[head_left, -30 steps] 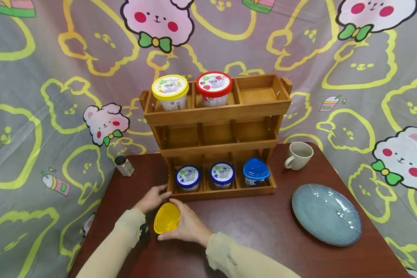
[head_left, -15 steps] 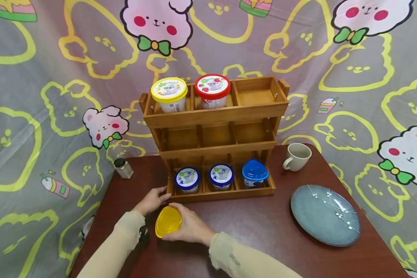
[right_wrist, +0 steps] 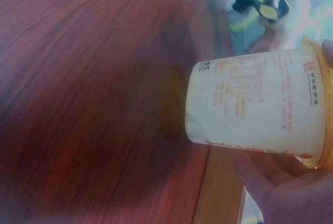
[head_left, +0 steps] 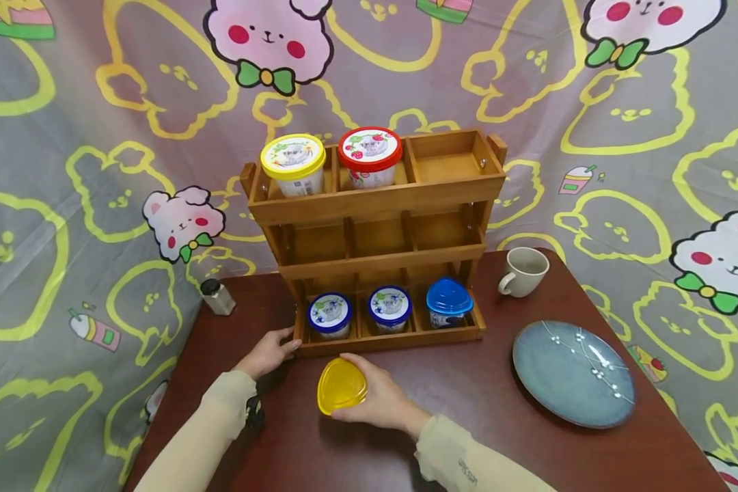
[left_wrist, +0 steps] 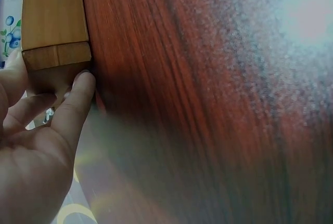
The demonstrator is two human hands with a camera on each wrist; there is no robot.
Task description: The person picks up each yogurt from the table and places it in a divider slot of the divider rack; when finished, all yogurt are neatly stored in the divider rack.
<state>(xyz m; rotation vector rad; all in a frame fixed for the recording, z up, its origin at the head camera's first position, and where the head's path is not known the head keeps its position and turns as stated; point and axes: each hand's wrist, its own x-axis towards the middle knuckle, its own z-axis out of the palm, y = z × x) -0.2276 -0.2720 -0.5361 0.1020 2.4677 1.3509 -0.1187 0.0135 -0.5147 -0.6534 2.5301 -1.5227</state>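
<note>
My right hand grips a white tub with a yellow rounded-triangular lid, thumb and fingers around its rim. In the right wrist view, orange print covers the side of the tub, and its base is close over the dark red table. At the lower left corner of the three-tier wooden shelf, my left hand holds the end of the bottom tier. The left wrist view has the fingers and thumb of that hand around the corner of the shelf, with some fingertips hidden.
Two dark-blue-lidded tubs and a bright blue-lidded one stand on the bottom tier. Yellow-lidded and red-lidded tubs are on top. A jar is left, a mug and grey-blue plate right.
My right hand has carried the yellow-lidded tub to the right, away from the left hand, mostly in the last half second. The left hand stays at the shelf corner.
</note>
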